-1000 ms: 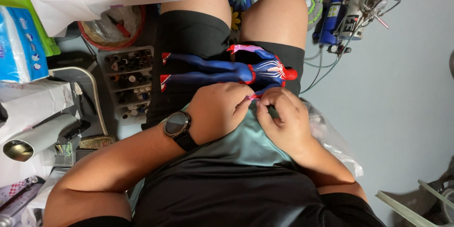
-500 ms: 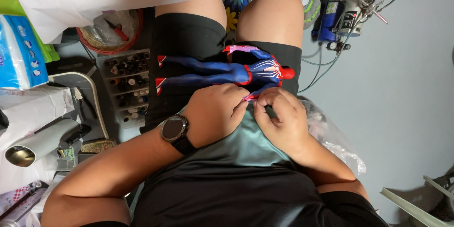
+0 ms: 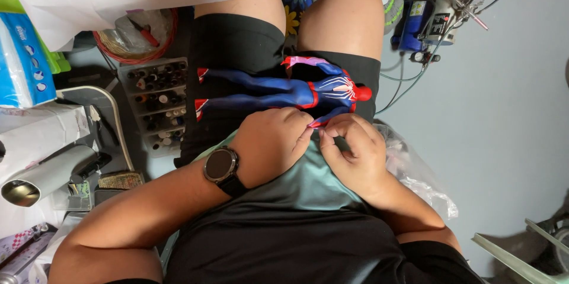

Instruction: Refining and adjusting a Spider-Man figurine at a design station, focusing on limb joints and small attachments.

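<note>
The blue and red action figure (image 3: pixel 284 90) remains flat across my 2 thighs, while my left hand (image 3: pixel 274 145) and right hand (image 3: pixel 351 151) have closed in, fingertips pinching its lower arm between them.

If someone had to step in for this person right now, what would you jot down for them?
Left hand: curled, knuckles up, at the arm of the action figure; dark wristwatch on that wrist.
Right hand: fingers pinched together beside the left hand, at the same arm.
Figure: red and blue, lying face up across the lap on the black shorts, head toward the right leg.
Done or left: hands hide the arm end, so what is held cannot be told.
Nearby: paint-bottle rack on the floor, blue compressor.
</note>
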